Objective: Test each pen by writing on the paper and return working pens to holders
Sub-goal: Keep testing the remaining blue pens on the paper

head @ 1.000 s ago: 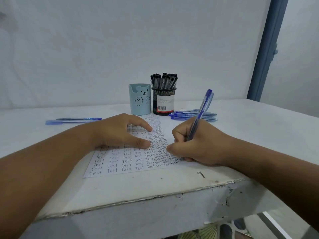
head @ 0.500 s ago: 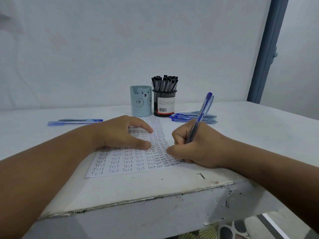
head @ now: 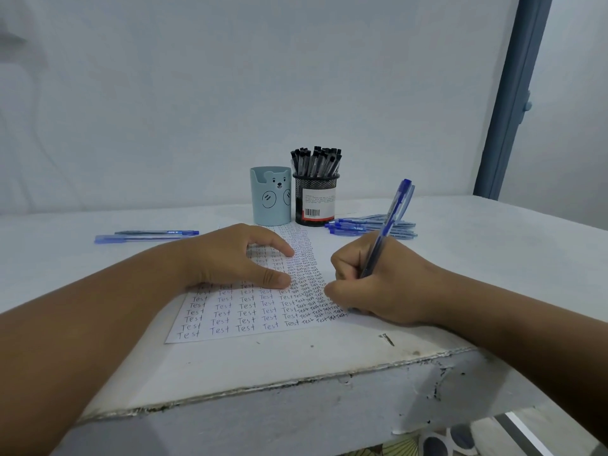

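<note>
Right hand [head: 381, 284] pinches blue pen [head: 386, 227], tip at paper [head: 237, 324] right edge. Left hand [head: 237, 258] spread, pressing paper flat. Far: bear holder [head: 270, 196], mesh holder [head: 316, 200].

Light: dim, cool, bluish, even
Shadows: soft, faint under the tabletop [head: 230, 366] edge
Focus: sharp centre
Edges: wide-angle bending

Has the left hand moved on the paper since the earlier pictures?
No. The left hand rests flat on the same rows of the paper, with its thumb beside the same "Test" words. The whole view shifted slightly, not the hand.
</note>
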The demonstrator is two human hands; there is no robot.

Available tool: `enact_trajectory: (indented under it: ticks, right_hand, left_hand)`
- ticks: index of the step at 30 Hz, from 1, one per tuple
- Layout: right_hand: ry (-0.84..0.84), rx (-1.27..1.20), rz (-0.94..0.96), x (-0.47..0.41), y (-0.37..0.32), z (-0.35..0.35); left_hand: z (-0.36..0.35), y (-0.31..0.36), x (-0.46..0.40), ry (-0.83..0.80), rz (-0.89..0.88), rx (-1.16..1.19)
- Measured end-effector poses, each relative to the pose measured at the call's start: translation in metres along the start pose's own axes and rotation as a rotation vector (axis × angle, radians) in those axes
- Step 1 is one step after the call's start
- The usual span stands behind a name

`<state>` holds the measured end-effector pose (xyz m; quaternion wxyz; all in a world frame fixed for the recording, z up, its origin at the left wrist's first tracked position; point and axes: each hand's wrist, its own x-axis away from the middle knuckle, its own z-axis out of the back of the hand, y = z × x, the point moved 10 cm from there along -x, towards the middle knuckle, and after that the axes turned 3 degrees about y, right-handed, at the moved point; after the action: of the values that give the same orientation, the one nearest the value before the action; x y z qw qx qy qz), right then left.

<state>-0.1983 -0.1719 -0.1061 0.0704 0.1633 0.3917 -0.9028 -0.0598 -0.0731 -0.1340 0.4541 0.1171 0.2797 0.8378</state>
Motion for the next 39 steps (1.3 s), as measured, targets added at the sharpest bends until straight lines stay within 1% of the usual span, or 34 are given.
enact_trajectory:
  ticks: [14,22,29,39]
  right_hand:
    - [-0.016,0.030,0.012,0.0006,-0.0015,-0.0005]
    - [0.008,0.052,0.046,0.0006,-0.0037,0.0005]
    - [0.007,-0.011,0.013,-0.0007,0.0021,0.0025]
    - [-0.009,0.012,0.033,-0.0014,0.0029,-0.0009]
  left_hand:
    - [0.0001,-0.0011,-0.0010,0.001,-0.006,0.005]
    - [0.0000,-0.0018,-0.0006,-0.002,-0.003,0.012]
    - [0.0000,-0.0020,-0.0002,-0.001,-0.004,0.004]
    - [0.0007,-0.0002,0.0013,-0.004,-0.005,0.010]
